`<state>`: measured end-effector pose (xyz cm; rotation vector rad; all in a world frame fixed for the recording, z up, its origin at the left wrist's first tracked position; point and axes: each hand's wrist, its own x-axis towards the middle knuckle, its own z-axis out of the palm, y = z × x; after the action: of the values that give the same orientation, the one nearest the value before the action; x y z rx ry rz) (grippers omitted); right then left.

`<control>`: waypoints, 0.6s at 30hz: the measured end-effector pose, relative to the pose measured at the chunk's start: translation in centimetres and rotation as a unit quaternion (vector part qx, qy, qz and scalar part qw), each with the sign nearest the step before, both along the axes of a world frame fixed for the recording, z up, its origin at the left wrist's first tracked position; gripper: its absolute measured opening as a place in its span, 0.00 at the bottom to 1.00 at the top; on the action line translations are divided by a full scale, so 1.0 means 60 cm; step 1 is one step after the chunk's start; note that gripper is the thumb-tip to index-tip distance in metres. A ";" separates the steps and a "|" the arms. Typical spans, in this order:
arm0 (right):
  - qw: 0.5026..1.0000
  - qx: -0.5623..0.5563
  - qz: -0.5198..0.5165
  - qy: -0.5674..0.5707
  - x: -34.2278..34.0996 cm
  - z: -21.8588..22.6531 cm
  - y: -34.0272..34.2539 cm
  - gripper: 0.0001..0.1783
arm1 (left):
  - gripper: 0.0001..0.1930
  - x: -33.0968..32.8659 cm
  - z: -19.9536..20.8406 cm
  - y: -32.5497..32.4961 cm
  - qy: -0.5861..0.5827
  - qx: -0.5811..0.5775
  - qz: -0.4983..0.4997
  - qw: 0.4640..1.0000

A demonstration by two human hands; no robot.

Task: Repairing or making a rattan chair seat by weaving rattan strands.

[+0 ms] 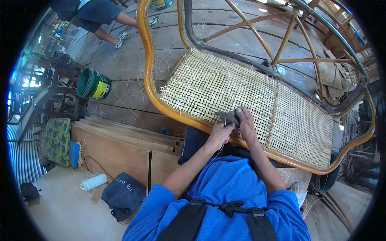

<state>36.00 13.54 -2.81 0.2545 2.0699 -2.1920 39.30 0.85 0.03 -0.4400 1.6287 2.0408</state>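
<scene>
A woven cane panel (pixel 225 86) spans the seat of a curved, varnished rattan frame (pixel 149 60) lying across my lap. Loose strand ends stick out along its near and left edges. My right hand (pixel 247 126) is closed around a dark metal tool that looks like a hammer (pixel 228 117), its head over the near rail. Just left of it, my left hand (pixel 219 135) pinches something thin and upright at the panel's near edge; the fingers mostly hide it. A thin cane strand (pixel 219 152) hangs below that hand.
A green bucket (pixel 94 83) stands on the plank floor at left. Wooden boards (pixel 116 134), a patterned cushion (pixel 58 140), a pale bottle (pixel 93 182) and dark cloth (pixel 124 193) are nearer. Another person's legs (pixel 105 34) show at the far left. Cane scraps litter the floor.
</scene>
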 end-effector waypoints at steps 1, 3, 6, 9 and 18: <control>0.986 -0.145 -0.023 -0.073 0.001 -0.003 -0.008 0.12 | 0.13 -0.009 0.002 0.000 0.028 -0.104 -0.021 0.994; 0.941 -0.280 -0.025 -0.187 0.004 -0.002 -0.009 0.18 | 0.15 -0.027 0.024 -0.005 0.114 -0.274 -0.106 0.949; 0.867 -0.439 0.030 -0.232 0.021 -0.016 0.006 0.22 | 0.19 -0.034 0.065 -0.015 0.170 -0.438 -0.195 0.861; 0.866 -0.429 -0.015 -0.257 0.018 -0.014 0.008 0.24 | 0.18 -0.015 0.056 -0.031 0.188 -0.447 -0.214 0.848; 0.871 -0.418 -0.003 -0.260 0.015 -0.013 0.015 0.21 | 0.15 -0.005 0.041 -0.047 -0.043 -0.145 -0.109 0.983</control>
<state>36.92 14.42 -3.57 0.6473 0.7504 -2.4189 39.01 -1.96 2.48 -0.4218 1.8398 1.6132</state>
